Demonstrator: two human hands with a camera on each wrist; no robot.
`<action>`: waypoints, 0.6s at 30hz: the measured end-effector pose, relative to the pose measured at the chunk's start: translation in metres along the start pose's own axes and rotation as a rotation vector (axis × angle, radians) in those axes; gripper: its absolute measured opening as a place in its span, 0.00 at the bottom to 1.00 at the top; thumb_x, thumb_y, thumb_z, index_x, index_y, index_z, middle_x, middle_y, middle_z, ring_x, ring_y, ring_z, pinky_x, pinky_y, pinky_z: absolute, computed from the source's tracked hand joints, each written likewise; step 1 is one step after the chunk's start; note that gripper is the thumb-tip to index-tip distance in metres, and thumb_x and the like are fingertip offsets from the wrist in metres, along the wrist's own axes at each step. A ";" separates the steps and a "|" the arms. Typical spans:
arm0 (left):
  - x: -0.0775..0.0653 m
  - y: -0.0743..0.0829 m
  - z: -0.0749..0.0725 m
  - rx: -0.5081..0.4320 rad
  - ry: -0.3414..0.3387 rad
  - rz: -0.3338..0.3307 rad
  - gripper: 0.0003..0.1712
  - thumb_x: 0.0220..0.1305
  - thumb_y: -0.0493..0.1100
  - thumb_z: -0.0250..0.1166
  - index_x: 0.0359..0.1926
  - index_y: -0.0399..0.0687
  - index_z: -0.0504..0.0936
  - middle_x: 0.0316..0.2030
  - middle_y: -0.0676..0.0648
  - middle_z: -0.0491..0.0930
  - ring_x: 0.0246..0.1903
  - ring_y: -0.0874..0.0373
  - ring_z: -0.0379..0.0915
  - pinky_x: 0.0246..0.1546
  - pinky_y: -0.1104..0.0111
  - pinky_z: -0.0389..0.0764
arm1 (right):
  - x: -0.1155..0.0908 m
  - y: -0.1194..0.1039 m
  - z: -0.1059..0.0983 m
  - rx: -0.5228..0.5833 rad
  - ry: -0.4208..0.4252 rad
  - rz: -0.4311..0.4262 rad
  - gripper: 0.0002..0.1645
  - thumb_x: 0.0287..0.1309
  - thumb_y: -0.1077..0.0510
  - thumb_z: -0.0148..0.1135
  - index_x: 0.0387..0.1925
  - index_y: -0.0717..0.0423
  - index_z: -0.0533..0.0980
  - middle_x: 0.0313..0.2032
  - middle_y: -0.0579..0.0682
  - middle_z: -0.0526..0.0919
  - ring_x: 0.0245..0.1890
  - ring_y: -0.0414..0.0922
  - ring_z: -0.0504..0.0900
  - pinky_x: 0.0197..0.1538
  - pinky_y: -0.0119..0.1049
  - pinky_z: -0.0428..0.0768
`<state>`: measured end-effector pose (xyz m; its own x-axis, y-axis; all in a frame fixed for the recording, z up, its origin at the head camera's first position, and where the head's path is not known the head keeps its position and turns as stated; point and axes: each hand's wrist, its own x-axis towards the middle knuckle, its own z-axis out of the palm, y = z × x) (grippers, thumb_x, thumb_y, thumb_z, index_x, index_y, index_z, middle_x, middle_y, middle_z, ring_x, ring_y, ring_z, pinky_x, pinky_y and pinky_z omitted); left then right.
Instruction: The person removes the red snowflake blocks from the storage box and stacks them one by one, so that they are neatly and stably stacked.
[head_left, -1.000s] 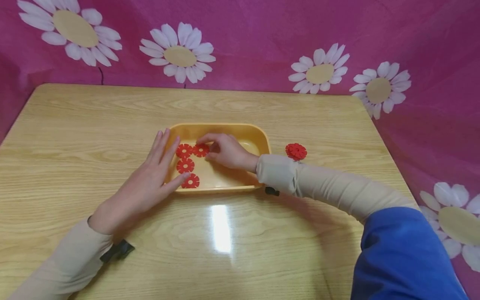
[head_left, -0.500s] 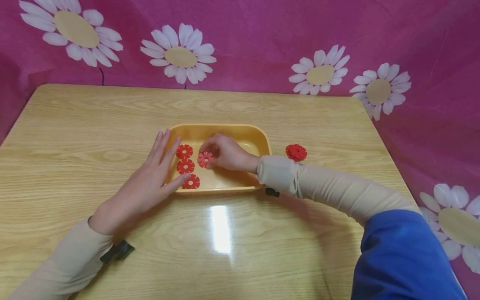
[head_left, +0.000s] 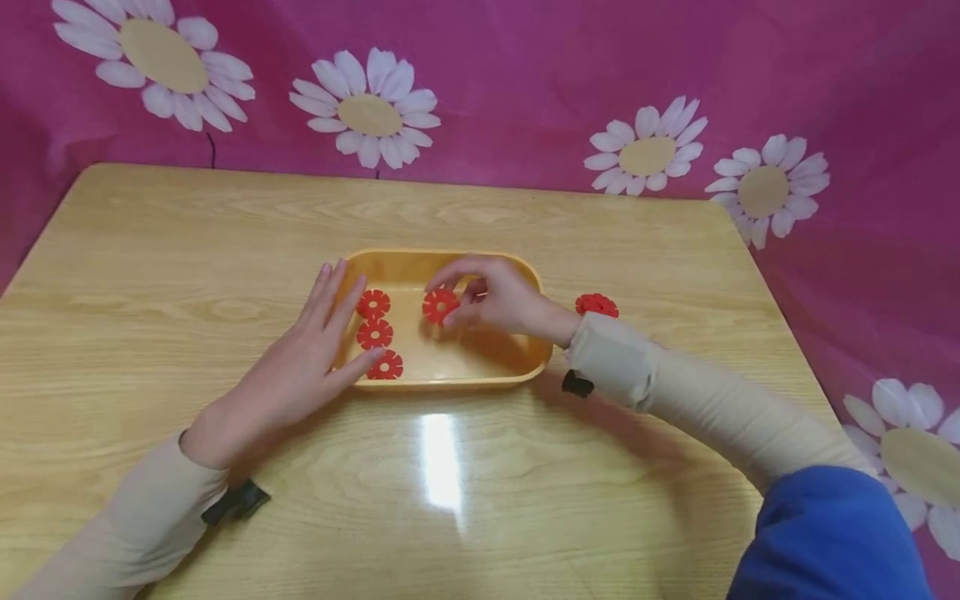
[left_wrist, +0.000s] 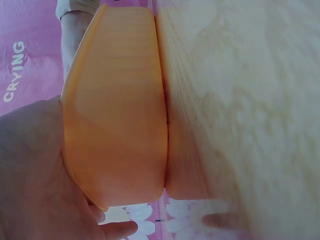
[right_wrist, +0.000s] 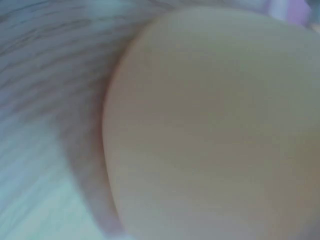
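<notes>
Between thumb and fingers my right hand (head_left: 495, 298) pinches a red notched disc (head_left: 439, 307), held above the floor of a yellow plastic tub (head_left: 450, 382). Inside the tub, along its left side, three more red discs form a column: a far disc (head_left: 373, 304), a middle disc (head_left: 375, 335) and a near disc (head_left: 387, 365), the last partly behind my thumb. My left hand (head_left: 300, 358) rests on the tub's left rim with fingers straight and spread. In the left wrist view the tub's outer wall (left_wrist: 120, 110) stands beside that hand (left_wrist: 35, 165).
A small stack of red discs (head_left: 597, 305) lies on the wooden table (head_left: 187, 250) to the right of the tub, partly hidden by my right wrist. Behind the table hangs a pink cloth (head_left: 510, 100) with white daisies. The right wrist view is blurred.
My right hand has lifted one disc from beside the far disc of the column and carried it right, up off the tub's floor. The left hand has stayed at the rim.
</notes>
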<state>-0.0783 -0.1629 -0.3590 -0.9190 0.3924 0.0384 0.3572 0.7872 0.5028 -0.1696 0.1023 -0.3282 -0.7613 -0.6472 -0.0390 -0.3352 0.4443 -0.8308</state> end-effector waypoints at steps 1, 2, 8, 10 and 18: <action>0.000 0.000 0.000 -0.002 0.002 0.002 0.55 0.66 0.62 0.60 0.78 0.52 0.36 0.76 0.52 0.21 0.74 0.53 0.18 0.60 0.38 0.63 | -0.006 -0.001 -0.008 0.031 0.026 0.011 0.25 0.47 0.69 0.74 0.50 0.59 0.81 0.46 0.49 0.82 0.26 0.48 0.76 0.30 0.36 0.80; 0.000 0.001 0.000 -0.006 0.003 0.003 0.55 0.66 0.62 0.60 0.78 0.52 0.36 0.76 0.52 0.22 0.74 0.53 0.18 0.60 0.38 0.63 | -0.013 -0.001 -0.017 0.051 0.060 0.028 0.25 0.47 0.68 0.75 0.50 0.58 0.82 0.47 0.49 0.81 0.26 0.49 0.76 0.29 0.37 0.79; 0.001 0.002 0.000 -0.016 -0.003 0.002 0.54 0.66 0.62 0.59 0.78 0.51 0.35 0.76 0.51 0.22 0.74 0.53 0.18 0.58 0.38 0.65 | -0.062 0.017 -0.074 0.150 0.302 0.187 0.26 0.51 0.64 0.74 0.54 0.54 0.80 0.52 0.49 0.80 0.30 0.52 0.79 0.31 0.34 0.82; 0.001 0.002 -0.001 -0.014 -0.005 0.008 0.54 0.67 0.61 0.59 0.78 0.50 0.36 0.76 0.50 0.22 0.75 0.52 0.18 0.57 0.37 0.65 | -0.078 0.029 -0.087 0.130 0.356 0.257 0.26 0.54 0.62 0.73 0.56 0.53 0.79 0.54 0.48 0.79 0.33 0.50 0.81 0.36 0.34 0.83; 0.000 0.001 -0.002 -0.009 -0.003 0.004 0.54 0.67 0.61 0.59 0.78 0.50 0.36 0.76 0.52 0.22 0.74 0.53 0.17 0.59 0.37 0.64 | -0.115 0.075 -0.101 -0.023 0.385 0.474 0.27 0.58 0.58 0.70 0.59 0.54 0.77 0.58 0.53 0.76 0.49 0.49 0.78 0.43 0.26 0.81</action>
<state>-0.0786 -0.1630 -0.3573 -0.9168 0.3975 0.0378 0.3597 0.7811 0.5105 -0.1635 0.2728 -0.3302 -0.9750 -0.1076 -0.1945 0.0805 0.6450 -0.7599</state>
